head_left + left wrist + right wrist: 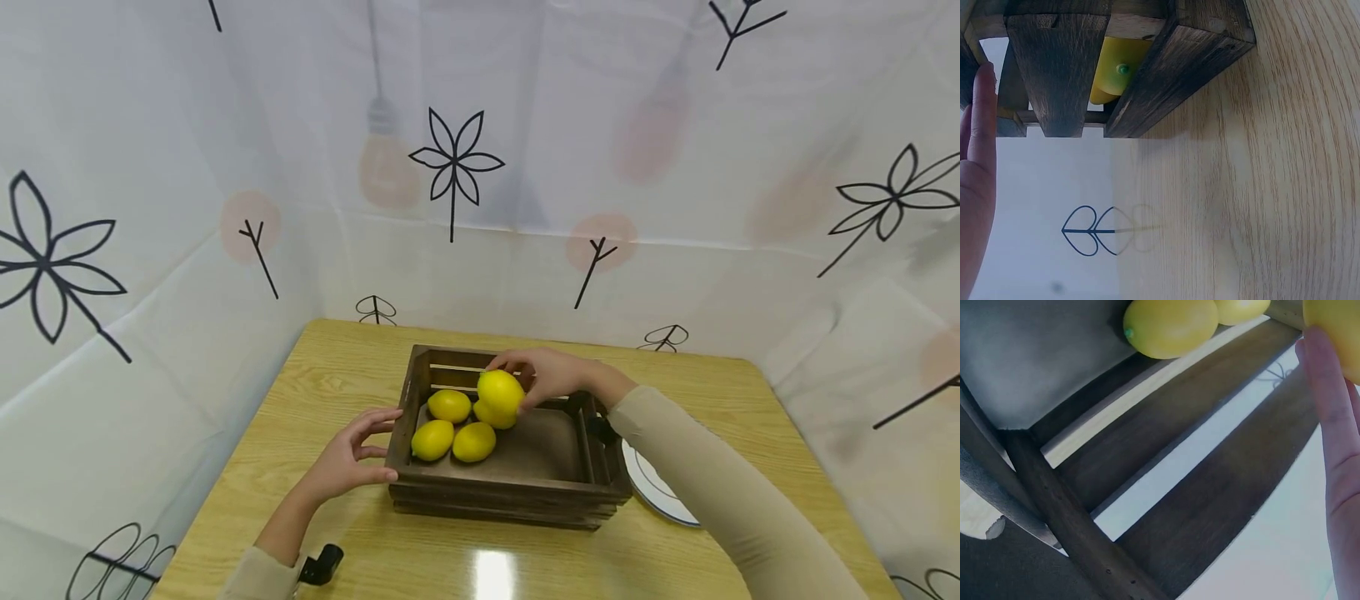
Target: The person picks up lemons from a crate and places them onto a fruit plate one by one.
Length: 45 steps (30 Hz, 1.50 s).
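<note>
Grasping one lemon over the crate, our right hand has not released it; our loose left hand touches the crate; four lemons lie inside.

The left forearm, bare near the wrist, slants far and right; the left grip is spread, fingers gently bent, thumb set apart on the near side. The right arm, sleeved, reaches from near right toward far left; the right grip is curled in a hold, thumb opposite fingers.
</note>
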{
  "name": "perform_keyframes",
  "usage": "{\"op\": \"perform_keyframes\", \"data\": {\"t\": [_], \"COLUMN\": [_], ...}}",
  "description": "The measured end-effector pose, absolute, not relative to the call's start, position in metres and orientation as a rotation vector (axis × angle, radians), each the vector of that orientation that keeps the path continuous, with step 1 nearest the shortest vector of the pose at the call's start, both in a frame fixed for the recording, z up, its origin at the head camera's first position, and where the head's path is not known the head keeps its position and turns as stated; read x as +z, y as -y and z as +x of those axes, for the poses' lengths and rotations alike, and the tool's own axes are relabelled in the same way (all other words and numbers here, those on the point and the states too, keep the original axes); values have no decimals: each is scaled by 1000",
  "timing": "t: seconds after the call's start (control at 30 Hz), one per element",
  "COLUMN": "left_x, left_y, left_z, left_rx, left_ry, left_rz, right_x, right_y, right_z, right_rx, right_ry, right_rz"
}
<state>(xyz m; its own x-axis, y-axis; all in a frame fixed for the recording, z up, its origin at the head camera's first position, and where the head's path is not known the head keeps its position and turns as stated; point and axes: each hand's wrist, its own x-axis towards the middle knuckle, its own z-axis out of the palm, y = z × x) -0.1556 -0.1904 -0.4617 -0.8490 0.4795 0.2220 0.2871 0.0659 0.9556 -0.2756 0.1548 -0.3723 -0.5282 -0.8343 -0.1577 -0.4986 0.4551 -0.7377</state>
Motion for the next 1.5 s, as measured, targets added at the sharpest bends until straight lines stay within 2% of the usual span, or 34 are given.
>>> {"op": "perform_keyframes", "data": {"t": [0.53, 1.5], "left_x": [-466, -462], "left_y": [191, 190], "left_z": [-156, -155], "left_rx": [1884, 1893], "left_ry": [-2181, -2181], "left_rz": [762, 781], "right_x": [-370, -360], "right_y": [-166, -202], "right_z": [-266, -247], "right_rx": [-1197, -1434], "right_ry": [-2178, -2416], "right_rz": [-1027, -829]}}
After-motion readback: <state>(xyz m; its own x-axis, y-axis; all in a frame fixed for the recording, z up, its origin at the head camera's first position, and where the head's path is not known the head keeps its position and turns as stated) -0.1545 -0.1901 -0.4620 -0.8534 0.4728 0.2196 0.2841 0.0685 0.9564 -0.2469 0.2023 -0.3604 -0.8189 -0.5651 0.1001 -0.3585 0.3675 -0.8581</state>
